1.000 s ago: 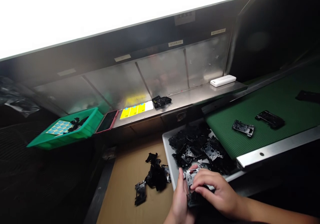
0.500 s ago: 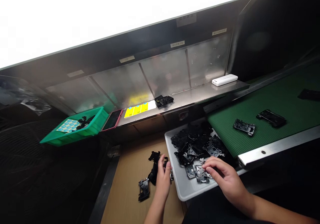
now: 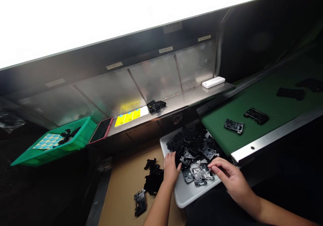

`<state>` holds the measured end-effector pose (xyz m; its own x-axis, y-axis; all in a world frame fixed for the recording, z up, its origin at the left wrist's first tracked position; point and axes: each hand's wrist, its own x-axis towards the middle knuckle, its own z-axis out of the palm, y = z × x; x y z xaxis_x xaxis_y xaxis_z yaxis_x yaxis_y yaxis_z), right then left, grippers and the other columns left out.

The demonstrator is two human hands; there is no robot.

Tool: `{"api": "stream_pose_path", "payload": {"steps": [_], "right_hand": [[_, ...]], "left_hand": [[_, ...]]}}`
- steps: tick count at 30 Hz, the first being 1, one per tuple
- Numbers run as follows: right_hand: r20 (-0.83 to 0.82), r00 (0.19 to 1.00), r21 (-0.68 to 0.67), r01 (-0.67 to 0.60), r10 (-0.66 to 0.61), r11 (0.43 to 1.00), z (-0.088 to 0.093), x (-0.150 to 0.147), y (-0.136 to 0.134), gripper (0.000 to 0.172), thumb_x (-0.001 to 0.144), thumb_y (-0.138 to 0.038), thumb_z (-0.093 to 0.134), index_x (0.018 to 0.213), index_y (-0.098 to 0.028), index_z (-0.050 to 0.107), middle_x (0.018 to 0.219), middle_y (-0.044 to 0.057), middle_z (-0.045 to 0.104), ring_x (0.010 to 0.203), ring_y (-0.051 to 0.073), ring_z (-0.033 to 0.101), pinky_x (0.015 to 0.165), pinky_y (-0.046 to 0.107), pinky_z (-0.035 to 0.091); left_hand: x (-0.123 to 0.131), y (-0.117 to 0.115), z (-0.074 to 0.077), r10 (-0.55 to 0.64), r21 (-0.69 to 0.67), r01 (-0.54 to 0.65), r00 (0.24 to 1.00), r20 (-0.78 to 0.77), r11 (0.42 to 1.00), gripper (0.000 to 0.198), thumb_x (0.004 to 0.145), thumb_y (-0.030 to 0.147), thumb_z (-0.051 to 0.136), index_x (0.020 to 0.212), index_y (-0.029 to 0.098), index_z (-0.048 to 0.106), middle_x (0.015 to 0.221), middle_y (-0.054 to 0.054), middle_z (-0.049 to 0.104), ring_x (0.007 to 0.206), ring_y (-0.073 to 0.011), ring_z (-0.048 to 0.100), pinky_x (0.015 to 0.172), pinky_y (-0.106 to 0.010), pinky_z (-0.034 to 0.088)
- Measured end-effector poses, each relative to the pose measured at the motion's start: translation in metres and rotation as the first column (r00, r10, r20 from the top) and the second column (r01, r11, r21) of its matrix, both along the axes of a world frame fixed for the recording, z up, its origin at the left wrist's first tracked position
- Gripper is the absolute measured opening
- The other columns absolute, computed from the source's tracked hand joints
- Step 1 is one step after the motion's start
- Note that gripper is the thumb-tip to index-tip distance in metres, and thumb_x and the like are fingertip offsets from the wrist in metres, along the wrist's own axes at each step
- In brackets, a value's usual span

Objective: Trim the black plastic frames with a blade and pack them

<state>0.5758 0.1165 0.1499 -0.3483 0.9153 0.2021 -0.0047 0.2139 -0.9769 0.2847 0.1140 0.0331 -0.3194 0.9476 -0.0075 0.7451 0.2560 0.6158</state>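
Note:
A white tray [image 3: 183,199] holds a heap of black moulded parts [image 3: 188,139]. Several grey metal plates with cut-outs [image 3: 198,177] lie at its near end. My left hand [image 3: 171,169] reaches over the tray's left rim, thumb apart from the fingers, with nothing seen in it. Above the tray's right side my right hand [image 3: 230,177] pinches thumb and forefinger together beside the plates; whatever is between the fingertips is too small to make out. More black parts [image 3: 153,179] lie on the brown cardboard [image 3: 121,185], left of my left hand.
On the right, a green conveyor belt [image 3: 217,128] with a metal edge carries several dark parts [image 3: 256,115]. The steel shelf behind holds a white power bank [image 3: 213,82], black parts [image 3: 156,106], yellow labels [image 3: 127,117] and a phone [image 3: 101,130]. A green bin [image 3: 58,153] stands left.
My left hand has moved from above the cardboard parts to the tray's left rim. My right hand stays pinched near the plates. The view has shifted; another dark part shows on the belt.

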Motion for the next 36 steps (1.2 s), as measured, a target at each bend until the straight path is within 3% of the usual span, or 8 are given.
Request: {"api": "stream_pose_path", "payload": {"steps": [5,9,11,16,20,25,30,36], "right_hand": [[0.008,1.000,0.005,0.017,-0.017,1.000,-0.003,0.004,-0.002,0.023,0.098,-0.039,0.060,0.096,-0.021,0.075,0.098,0.008,0.069,0.094,0.024,0.067,0.084,0.032,0.057],[0.011,0.999,0.000,0.039,-0.039,0.999,-0.005,0.009,-0.002,0.021,0.098,-0.038,0.061,0.097,-0.022,0.075,0.099,0.008,0.070,0.093,0.023,0.067,0.084,0.031,0.057],[0.006,0.998,-0.005,0.056,-0.056,0.998,-0.006,0.011,0.000,0.022,0.098,-0.039,0.061,0.096,-0.021,0.075,0.097,0.008,0.070,0.091,0.023,0.066,0.082,0.031,0.057],[-0.026,0.997,-0.036,0.065,-0.066,0.997,-0.002,0.010,0.002,0.024,0.097,-0.040,0.061,0.095,-0.020,0.075,0.096,0.009,0.069,0.091,0.023,0.066,0.081,0.032,0.058],[-0.071,0.997,-0.049,-0.025,0.022,0.998,0.005,0.002,0.002,0.023,0.099,-0.037,0.060,0.096,-0.019,0.074,0.093,0.008,0.067,0.086,0.020,0.064,0.079,0.030,0.057],[-0.124,0.983,-0.029,-0.141,0.137,0.990,0.008,-0.010,0.000,0.020,0.100,-0.032,0.059,0.095,-0.020,0.074,0.094,0.007,0.067,0.091,0.020,0.064,0.083,0.030,0.056],[-0.166,0.964,0.004,-0.211,0.209,0.977,0.007,-0.018,-0.002,0.019,0.100,-0.030,0.057,0.097,-0.021,0.074,0.094,0.007,0.067,0.090,0.021,0.066,0.082,0.033,0.056],[-0.079,0.949,0.102,-0.295,0.304,0.950,0.012,-0.026,-0.006,0.018,0.100,-0.028,0.057,0.099,-0.021,0.074,0.095,0.008,0.068,0.089,0.021,0.066,0.079,0.032,0.056]], "left_hand": [[0.009,0.037,-0.004,0.103,-0.059,-0.093,0.975,0.195,0.994,0.039,0.091,0.039,0.064,0.124,0.018,0.061,0.137,-0.011,0.057,0.128,-0.0297,0.052,0.109,-0.058,0.041],[0.014,0.041,0.012,0.151,-0.056,-0.142,0.850,0.505,0.988,0.035,0.092,0.039,0.063,0.120,0.017,0.062,0.128,-0.010,0.061,0.114,-0.0252,0.060,0.098,-0.049,0.051],[0.021,0.031,0.024,0.161,-0.063,-0.163,0.712,0.683,0.985,0.034,0.092,0.040,0.063,0.116,0.016,0.062,0.122,-0.009,0.063,0.107,-0.0232,0.063,0.093,-0.046,0.054],[0.052,-0.014,0.057,0.138,-0.106,-0.146,0.227,0.964,0.984,0.023,0.085,0.036,0.070,0.095,0.019,0.059,0.117,-0.009,0.068,0.116,-0.0256,0.066,0.099,-0.043,0.053],[0.082,-0.042,0.085,0.147,-0.151,-0.114,-0.044,0.988,0.982,0.025,0.085,0.040,0.071,0.095,0.019,0.060,0.113,-0.011,0.072,0.118,-0.0275,0.067,0.104,-0.041,0.050],[0.104,-0.053,0.109,0.161,-0.217,-0.105,-0.391,0.906,0.970,0.029,0.090,0.046,0.066,0.089,0.017,0.066,0.096,-0.010,0.075,0.096,-0.0230,0.072,0.088,-0.033,0.054],[0.106,-0.067,0.116,0.141,-0.210,-0.126,-0.414,0.899,0.970,0.025,0.092,0.035,0.062,0.100,0.013,0.071,0.094,-0.010,0.075,0.091,-0.0223,0.071,0.092,-0.039,0.053],[0.108,-0.081,0.122,0.125,-0.205,-0.161,-0.406,0.905,0.965,0.051,0.092,0.039,0.061,0.141,0.030,0.053,0.105,-0.005,0.074,0.085,-0.0194,0.070,0.095,-0.044,0.051]]}}
